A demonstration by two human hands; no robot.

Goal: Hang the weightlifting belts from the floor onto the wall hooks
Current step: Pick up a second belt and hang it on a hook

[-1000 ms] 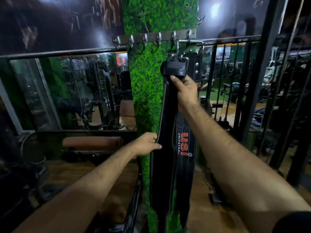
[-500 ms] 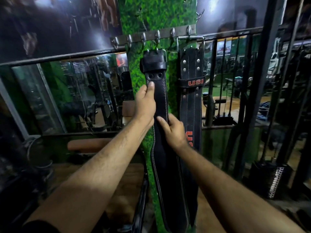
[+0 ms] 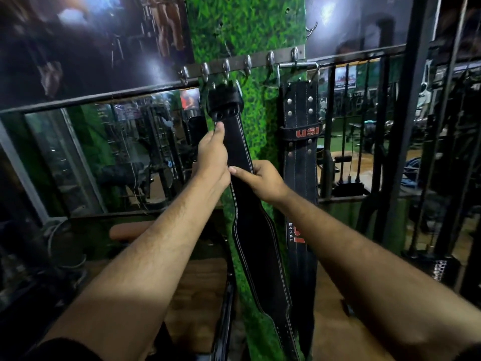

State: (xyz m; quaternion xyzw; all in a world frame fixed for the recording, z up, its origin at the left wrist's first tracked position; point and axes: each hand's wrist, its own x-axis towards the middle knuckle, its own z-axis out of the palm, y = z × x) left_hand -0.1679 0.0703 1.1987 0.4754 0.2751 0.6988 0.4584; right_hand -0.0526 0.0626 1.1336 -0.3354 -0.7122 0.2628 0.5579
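Black weightlifting belt [image 3: 242, 162] being hung on the hook rail [image 3: 242, 64]

Its buckle end is held at the hooks; the strap is gripped by the left hand [image 3: 212, 155] and pinched by the right hand [image 3: 263, 178], probably for steadying.

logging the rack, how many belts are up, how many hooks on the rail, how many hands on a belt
belts hanging: 2, plain black belt and USI belt
hooks on the hook rail: 6
hands on the plain belt: 2, left hand, right hand
total: 10
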